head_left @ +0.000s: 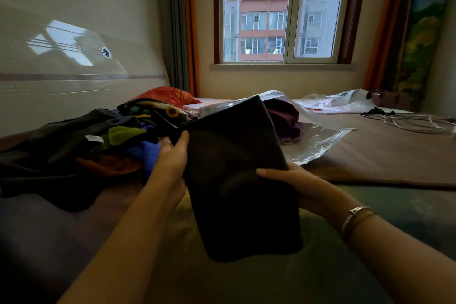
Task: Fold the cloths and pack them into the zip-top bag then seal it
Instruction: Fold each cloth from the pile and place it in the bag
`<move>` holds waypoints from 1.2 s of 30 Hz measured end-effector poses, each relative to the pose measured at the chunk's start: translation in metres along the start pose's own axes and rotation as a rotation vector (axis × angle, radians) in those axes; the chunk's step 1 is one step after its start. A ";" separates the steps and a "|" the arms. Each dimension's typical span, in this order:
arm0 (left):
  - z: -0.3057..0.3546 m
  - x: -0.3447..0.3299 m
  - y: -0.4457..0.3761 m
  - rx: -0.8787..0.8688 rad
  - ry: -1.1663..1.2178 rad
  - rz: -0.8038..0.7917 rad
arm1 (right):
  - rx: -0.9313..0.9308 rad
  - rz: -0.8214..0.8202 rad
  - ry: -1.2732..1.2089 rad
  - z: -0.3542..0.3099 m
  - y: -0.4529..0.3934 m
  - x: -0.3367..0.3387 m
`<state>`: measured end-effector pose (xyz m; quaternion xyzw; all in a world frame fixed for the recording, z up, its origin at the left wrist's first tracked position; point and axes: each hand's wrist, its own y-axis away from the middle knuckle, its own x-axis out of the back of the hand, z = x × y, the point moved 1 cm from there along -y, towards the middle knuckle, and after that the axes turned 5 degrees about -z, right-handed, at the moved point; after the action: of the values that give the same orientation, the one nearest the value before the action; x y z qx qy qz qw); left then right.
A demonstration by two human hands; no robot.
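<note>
A folded black cloth [237, 175] is held up above the bed, between both hands. My left hand [172, 158] grips its left edge, thumb on the front. My right hand [296, 182] grips its right edge, thumb lying across the front. Behind the cloth lies the clear zip-top bag [318, 140] on the bed, with a folded purple cloth [286, 116] inside it. A heap of mixed cloths [103, 140], black, blue, green and orange, lies to the left.
A red cloth [167, 96] lies behind the heap near the wall. Another clear plastic bag [338, 103] and white cables [414, 123] lie at the back right of the bed [385, 155]. A window is straight ahead.
</note>
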<state>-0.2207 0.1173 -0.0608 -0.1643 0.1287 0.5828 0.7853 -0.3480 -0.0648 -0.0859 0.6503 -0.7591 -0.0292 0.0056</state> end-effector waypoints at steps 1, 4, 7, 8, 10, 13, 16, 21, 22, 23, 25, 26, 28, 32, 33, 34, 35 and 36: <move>-0.001 0.001 0.002 0.115 -0.046 -0.030 | 0.024 0.031 -0.041 -0.005 0.002 0.001; -0.006 -0.003 0.014 0.376 -0.210 -0.270 | 0.092 0.156 -0.080 -0.018 0.005 0.003; -0.008 -0.004 0.016 0.246 -0.212 -0.328 | 0.080 0.224 -0.068 -0.024 0.004 0.011; -0.007 -0.003 0.017 0.191 -0.195 -0.323 | 0.057 0.205 -0.069 -0.025 0.005 0.013; -0.002 -0.003 0.019 0.113 -0.184 -0.341 | 0.016 0.160 -0.041 -0.027 0.007 0.015; 0.003 0.000 0.019 0.059 -0.179 -0.371 | 0.037 0.183 0.033 -0.028 0.007 0.021; 0.007 0.004 0.019 0.017 -0.262 -0.355 | 0.156 0.285 0.122 -0.029 0.009 0.024; -0.002 0.005 0.018 -0.184 -0.623 -0.347 | 0.343 0.356 0.366 -0.028 0.011 0.022; -0.004 0.005 0.018 -0.238 -0.705 -0.335 | 0.368 0.396 0.474 -0.027 0.009 0.024; -0.005 0.004 0.017 -0.286 -0.786 -0.314 | 0.386 0.443 0.584 -0.026 0.006 0.027; -0.007 0.003 0.017 -0.358 -0.936 -0.254 | 0.433 0.505 0.659 -0.028 0.004 0.030; -0.008 0.002 0.018 -0.380 -0.987 -0.216 | 0.457 0.488 0.636 -0.030 0.006 0.029; -0.010 0.002 0.018 -0.403 -1.005 -0.188 | 0.456 0.395 0.523 -0.034 0.011 0.027; -0.004 0.000 0.018 -0.285 -0.672 -0.352 | 0.289 0.145 0.308 -0.035 0.017 0.033; -0.002 -0.001 0.019 -0.249 -0.601 -0.360 | 0.240 0.094 0.298 -0.034 0.018 0.034; -0.003 -0.002 0.019 -0.231 -0.549 -0.353 | 0.204 0.069 0.314 -0.032 0.018 0.034; -0.003 -0.003 0.020 -0.221 -0.508 -0.344 | 0.182 0.071 0.338 -0.031 0.016 0.035; -0.004 -0.005 0.021 -0.209 -0.470 -0.330 | 0.162 0.101 0.352 -0.031 0.015 0.033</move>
<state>-0.2422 0.1166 -0.0644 -0.1235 -0.1458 0.4796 0.8564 -0.3667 -0.0961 -0.0549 0.6049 -0.7778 0.1463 0.0875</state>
